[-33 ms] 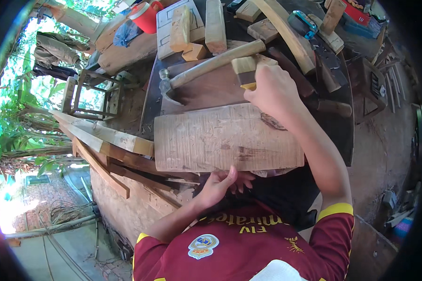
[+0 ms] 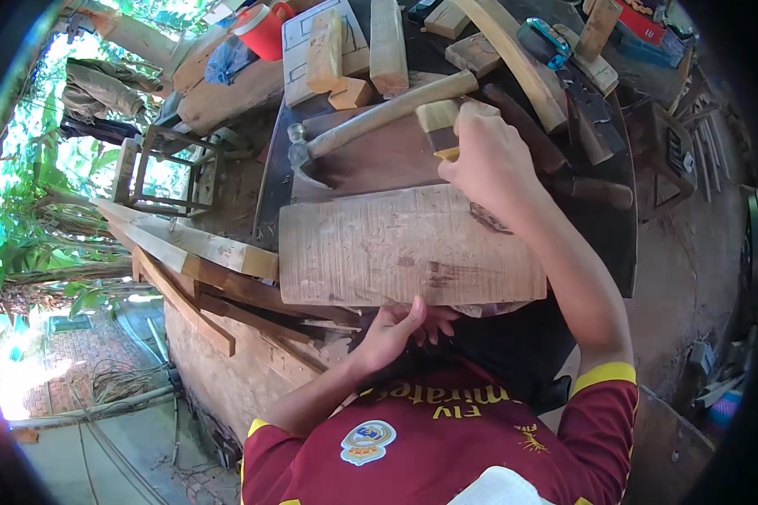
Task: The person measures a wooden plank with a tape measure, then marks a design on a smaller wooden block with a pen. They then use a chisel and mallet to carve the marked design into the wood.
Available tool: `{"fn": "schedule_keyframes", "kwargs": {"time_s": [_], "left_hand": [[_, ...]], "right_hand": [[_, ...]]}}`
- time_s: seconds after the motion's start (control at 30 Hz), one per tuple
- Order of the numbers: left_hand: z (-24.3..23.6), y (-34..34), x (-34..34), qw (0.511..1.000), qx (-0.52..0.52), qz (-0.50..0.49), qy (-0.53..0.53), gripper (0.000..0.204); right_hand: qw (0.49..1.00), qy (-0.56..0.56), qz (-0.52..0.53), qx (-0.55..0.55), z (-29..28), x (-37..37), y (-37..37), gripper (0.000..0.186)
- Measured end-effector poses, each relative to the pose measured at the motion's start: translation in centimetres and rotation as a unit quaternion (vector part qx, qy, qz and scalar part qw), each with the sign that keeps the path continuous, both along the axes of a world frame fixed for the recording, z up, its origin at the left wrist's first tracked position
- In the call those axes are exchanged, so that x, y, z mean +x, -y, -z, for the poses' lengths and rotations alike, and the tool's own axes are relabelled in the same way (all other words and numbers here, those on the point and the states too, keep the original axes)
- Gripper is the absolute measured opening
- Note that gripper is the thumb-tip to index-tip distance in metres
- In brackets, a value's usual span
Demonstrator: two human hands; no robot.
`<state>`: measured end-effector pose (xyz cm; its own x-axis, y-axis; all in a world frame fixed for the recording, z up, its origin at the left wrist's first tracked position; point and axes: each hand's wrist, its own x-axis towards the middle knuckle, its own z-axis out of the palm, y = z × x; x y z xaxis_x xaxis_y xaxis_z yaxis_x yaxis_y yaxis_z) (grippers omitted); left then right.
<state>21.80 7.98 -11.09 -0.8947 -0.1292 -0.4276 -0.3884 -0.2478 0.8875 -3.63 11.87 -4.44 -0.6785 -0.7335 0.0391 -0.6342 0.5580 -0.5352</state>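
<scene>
The right hand (image 2: 490, 156) holds one brush (image 2: 440, 129) in a closed grip; one wooden slab (image 2: 387, 248) lies at the table (image 2: 616, 236) edge; the left hand (image 2: 392, 335) touches it, grip unclear; one hammer (image 2: 386, 119) lies beyond.

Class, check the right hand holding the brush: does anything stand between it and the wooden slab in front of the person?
Nothing visible stands between the right hand, which holds the brush, and the wooden slab. The hammer lies beyond the slab's far edge, not between them. Whether hand and slab touch is unclear.
</scene>
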Motion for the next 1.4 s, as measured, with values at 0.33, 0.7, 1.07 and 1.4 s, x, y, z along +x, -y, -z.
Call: {"fn": "schedule_keyframes", "kwargs": {"time_s": [0.33, 0.7, 1.07, 1.4], "left_hand": [[-1.1, 0.2, 0.2, 0.997, -0.012, 0.070, -0.021, 0.052], [-13.9, 17.4, -15.2, 0.690, -0.720, -0.059, 0.042, 0.052], [-7.5, 31.2, -23.4, 0.820, -0.520, -0.160, 0.176, 0.059], [-16.0, 33.3, -12.1, 0.933, -0.036, -0.342, -0.108, 0.051]], "right_hand": [[0.945, -0.167, 0.046, -0.278, -2.1, -1.9, 0.0, 0.044], [0.967, -0.002, 0.189, -0.170, 2.8, 2.5, -16.4, 0.037], [0.906, -0.207, 0.234, -0.285, 8.8, 3.0, -17.0, 0.032], [0.898, -0.243, 0.233, -0.282, 9.5, 3.0, -17.2, 0.028]]}}
